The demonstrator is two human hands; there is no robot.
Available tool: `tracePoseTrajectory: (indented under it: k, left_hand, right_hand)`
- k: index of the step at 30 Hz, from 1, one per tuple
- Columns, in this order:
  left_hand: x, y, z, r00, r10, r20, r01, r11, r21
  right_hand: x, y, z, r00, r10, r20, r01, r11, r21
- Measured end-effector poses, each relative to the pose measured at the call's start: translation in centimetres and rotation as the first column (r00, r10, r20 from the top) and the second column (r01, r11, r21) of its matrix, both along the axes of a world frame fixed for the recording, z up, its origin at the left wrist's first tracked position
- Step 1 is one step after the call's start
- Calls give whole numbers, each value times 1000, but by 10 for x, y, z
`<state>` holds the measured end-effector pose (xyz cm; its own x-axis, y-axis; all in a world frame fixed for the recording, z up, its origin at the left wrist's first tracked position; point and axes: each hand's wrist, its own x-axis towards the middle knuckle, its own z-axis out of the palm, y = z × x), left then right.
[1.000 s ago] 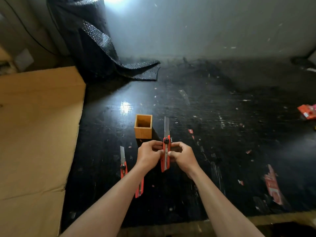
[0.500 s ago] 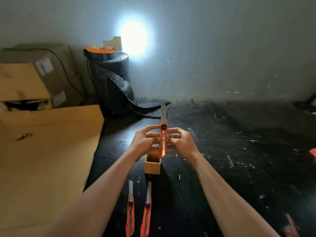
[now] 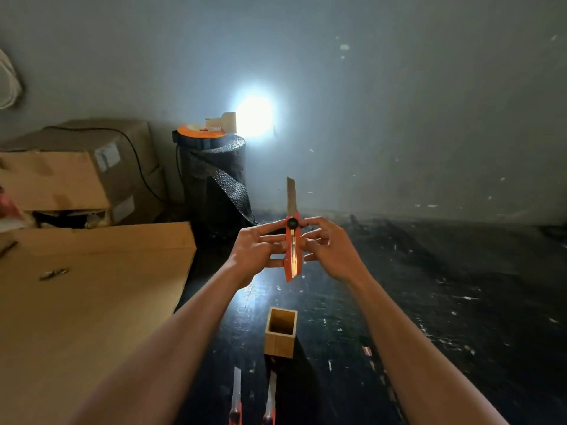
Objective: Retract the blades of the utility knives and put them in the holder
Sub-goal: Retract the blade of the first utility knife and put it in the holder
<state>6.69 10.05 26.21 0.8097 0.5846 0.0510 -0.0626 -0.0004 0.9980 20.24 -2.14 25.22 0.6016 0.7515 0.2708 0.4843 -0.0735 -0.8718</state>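
Note:
I hold an orange utility knife [image 3: 292, 250] upright in mid-air, its blade [image 3: 291, 194] fully extended and pointing up. My left hand [image 3: 257, 252] grips its left side and my right hand [image 3: 325, 249] its right side, fingertips near the black knob. Below them a small square wooden holder [image 3: 280, 332] stands open-topped on the black floor, and nothing shows inside it. Two more orange knives [image 3: 236, 397] [image 3: 270, 398] lie side by side at the bottom edge, blades out and pointing away from me.
A large cardboard sheet [image 3: 92, 302] covers the floor to the left. Behind it stands a cardboard box [image 3: 76, 176] and a black bubble-wrap roll [image 3: 214, 179] with a bright lamp [image 3: 254, 118] on top. Scraps dot the black floor [image 3: 429, 302] on the right.
Both hands have lifted the knife from the floor to mid-air above the holder. My view has tilted up, so the holder and the two lying knives sit lower in frame.

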Motion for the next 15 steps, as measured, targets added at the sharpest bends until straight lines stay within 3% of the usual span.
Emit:
tracePoseTrajectory:
  k: [3,6,10,15]
  left_hand:
    - [1,2,7,1000,1,14,-1,999,35]
    - [3,2,9,999,-27,19,26,997,66]
    - [5,-1,7,999,-30,18,28,995,93]
    - [4,1,8,1000,-22,16,22,999,45]
  right_hand:
    - [-1,1,-1,997,-37,65,37,999,8]
    - [0,3,7,999,-55,1,54,994,94]
    - [4,7,15,996,-54,70,50,997,61]
    - [4,5,14,1000,-15,22,13,998,67]
